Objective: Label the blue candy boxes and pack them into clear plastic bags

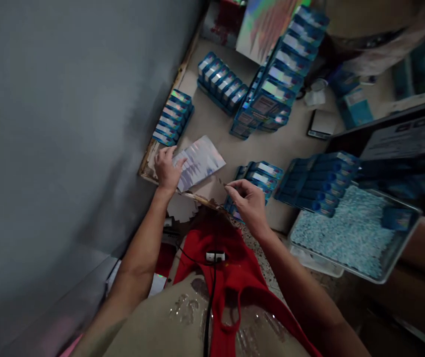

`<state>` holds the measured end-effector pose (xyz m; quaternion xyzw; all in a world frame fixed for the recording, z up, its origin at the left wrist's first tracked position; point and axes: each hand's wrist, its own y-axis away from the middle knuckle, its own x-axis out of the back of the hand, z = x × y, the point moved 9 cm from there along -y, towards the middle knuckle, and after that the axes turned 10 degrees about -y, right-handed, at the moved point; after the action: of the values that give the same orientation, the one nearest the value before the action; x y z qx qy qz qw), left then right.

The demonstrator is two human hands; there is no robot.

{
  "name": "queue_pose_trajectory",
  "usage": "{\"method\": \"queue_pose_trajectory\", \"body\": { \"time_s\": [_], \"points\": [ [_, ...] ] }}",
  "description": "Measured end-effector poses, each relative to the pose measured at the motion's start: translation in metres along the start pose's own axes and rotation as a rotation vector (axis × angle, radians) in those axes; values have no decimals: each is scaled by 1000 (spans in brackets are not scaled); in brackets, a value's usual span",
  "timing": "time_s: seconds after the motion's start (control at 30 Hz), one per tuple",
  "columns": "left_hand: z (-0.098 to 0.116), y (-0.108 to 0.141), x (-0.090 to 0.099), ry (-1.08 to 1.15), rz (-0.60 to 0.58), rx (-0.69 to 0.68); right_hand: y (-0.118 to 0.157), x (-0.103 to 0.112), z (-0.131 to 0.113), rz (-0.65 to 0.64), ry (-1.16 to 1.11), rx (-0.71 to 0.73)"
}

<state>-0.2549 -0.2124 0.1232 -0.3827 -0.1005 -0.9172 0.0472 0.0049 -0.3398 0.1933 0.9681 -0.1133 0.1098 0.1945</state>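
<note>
My left hand rests at the near left corner of the table, fingers apart, its thumb side touching a shiny silver sheet. The sheet lies flat and has rows of paler and darker strips. To the right of the sheet, my right hand is closed in a pinch, raised over the table's near edge. A tiny, thin thing shows at its fingertips, too small to name. Just behind that hand stands a group of blue boxes with shiny labels, partly hidden by it.
Blue boxes stand in a short row by the wall, another row behind, and a tall stack. More boxes sit over a metal tray of pale blue bits. A small scale-like device lies farther back.
</note>
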Motion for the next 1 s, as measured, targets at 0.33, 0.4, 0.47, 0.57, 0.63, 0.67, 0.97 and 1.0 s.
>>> {"method": "queue_pose_trajectory", "body": {
  "time_s": [0.33,0.4,0.47,0.57,0.63,0.67,0.97,1.0],
  "points": [
    [156,112,-141,420,-907,13,27,136,9,259,-125,-69],
    [176,123,-162,359,-944,3,31,164,22,323,-135,-105],
    [197,132,-182,315,-980,-14,33,191,40,370,-181,-155],
    [233,140,-211,281,-1035,-101,30,230,60,440,-250,-156],
    [255,140,-230,277,-1056,-180,28,256,67,509,-262,-119],
    [263,138,-239,277,-1048,-214,26,267,69,542,-266,-106],
    [282,146,-300,372,-1194,48,8,309,69,580,-319,-71],
    [283,149,-303,374,-1204,56,6,309,70,576,-331,-70]
  ]
}}
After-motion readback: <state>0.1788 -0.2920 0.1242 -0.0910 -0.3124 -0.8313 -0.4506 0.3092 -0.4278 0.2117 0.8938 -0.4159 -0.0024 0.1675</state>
